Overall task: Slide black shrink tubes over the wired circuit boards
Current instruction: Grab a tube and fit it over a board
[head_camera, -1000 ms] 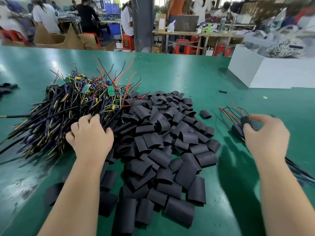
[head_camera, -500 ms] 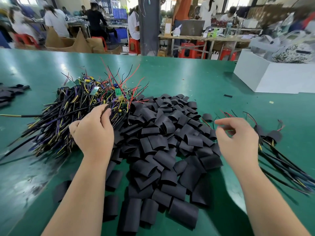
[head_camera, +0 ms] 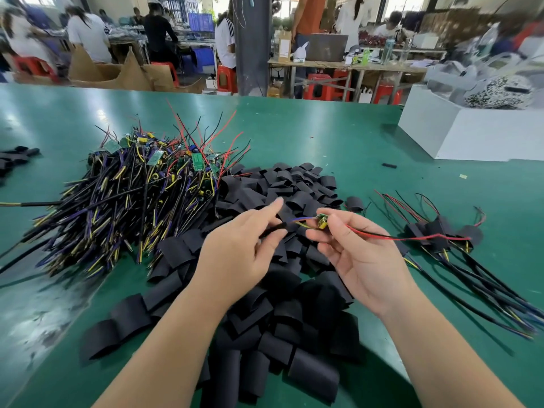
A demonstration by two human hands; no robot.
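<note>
Head view: a heap of short, flattened black shrink tubes (head_camera: 265, 304) lies in the middle of a green-topped work table (head_camera: 323, 136), and both bare hands are raised just above it. The left hand (head_camera: 238, 254) pinches a black sheathed cable (head_camera: 273, 229) between thumb and a lower finger, while its forefinger sticks out straight over the heap. The right hand (head_camera: 362, 254), palm turned up, pinches a small green circuit board (head_camera: 321, 222) carrying a yellow part between thumb and forefinger; its other fingers lie loosely curled beneath. Short blue and yellow leads join the cable's end to the board, so the two hands hold one wired piece between them, above the far half of the heap. Thin red and black wires (head_camera: 397, 237) trail from the board away to the right of the heap. No tube sits on this board.

Touching the heap's left side is a large tangled stack of bare wired boards with black, purple and yellow leads (head_camera: 132, 201). To the right of the heap, apart from it, lie several boards already wearing black sleeves (head_camera: 438, 231), their cables running toward the near right. Beyond the heap to the right stands a white box (head_camera: 471, 134). Far left of the heap are a few more black pieces (head_camera: 14, 157).
</note>
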